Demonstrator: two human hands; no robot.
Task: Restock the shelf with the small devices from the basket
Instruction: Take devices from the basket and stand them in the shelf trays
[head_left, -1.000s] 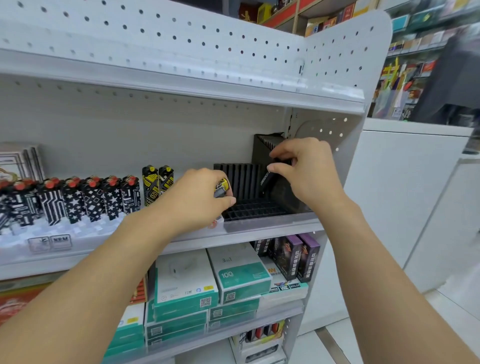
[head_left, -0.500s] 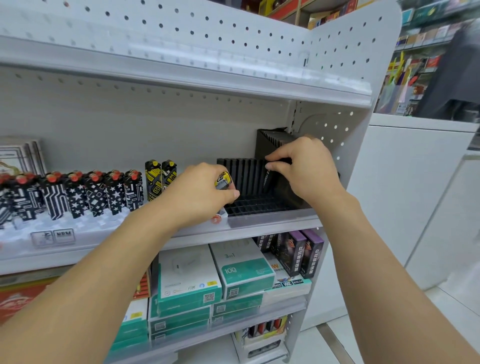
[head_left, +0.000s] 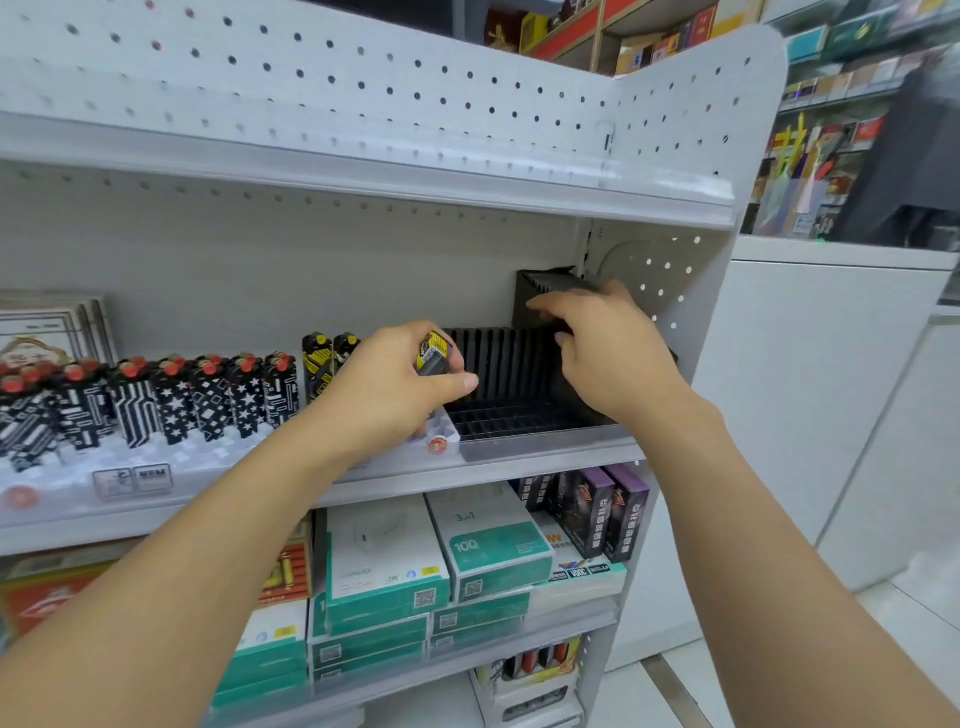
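Note:
My left hand (head_left: 384, 384) grips a small yellow-and-black device (head_left: 434, 353) in front of the middle shelf (head_left: 519, 462). Two matching yellow-and-black devices (head_left: 317, 369) stand just left of it, beside a row of black-and-white devices with red caps (head_left: 208, 400) in a white tray (head_left: 156, 457). At the right end lies a black slotted tray (head_left: 509, 415) with an upright black rack (head_left: 540, 286) behind it. My right hand (head_left: 608, 353) reaches over that tray, its outstretched fingers touching the rack. I see nothing held in it. The basket is out of view.
The upper shelf's edge (head_left: 363, 182) overhangs close above my hands. A perforated side panel (head_left: 675, 286) closes the right end. Green-and-white boxes (head_left: 488, 545) and purple boxes (head_left: 613, 509) fill the lower shelf. A white counter (head_left: 831, 364) stands to the right.
My right hand no longer pinches the dark device it held at the black tray; its fingers have stretched out to the rack. My left hand has barely moved with its device.

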